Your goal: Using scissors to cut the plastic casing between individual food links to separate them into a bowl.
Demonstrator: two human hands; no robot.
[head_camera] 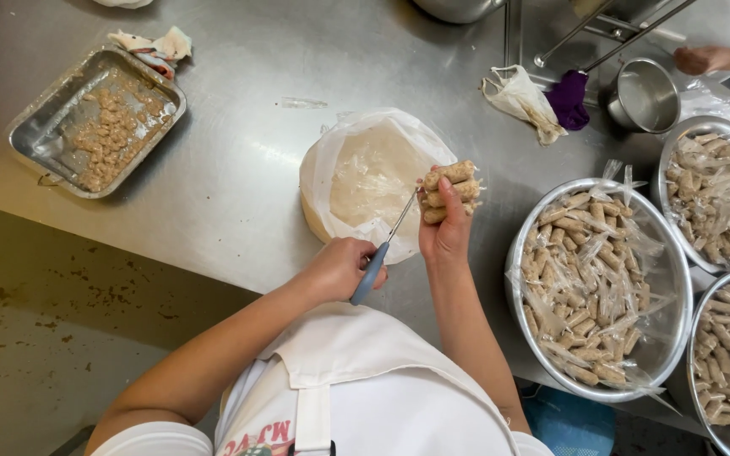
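Right hand (448,230) is clamped on a small bunch of wrapped rolls (451,191), held upright over the worktop (238,160) edge, just beside the bag (365,173) of pale wrappers. Left hand (340,268) grips blue-handled scissors (379,257), blades pointing up-right w/ tips touching the bunch near the thumb. Progress, judged: well along. Big bowl (669,279) on the right is heaped w/ wrapped rolls, 2 more bowls beyond also filled. Left to do: tray (27,135) far left holds some loose filling, and the bunch in hand isn't trimmed yet.
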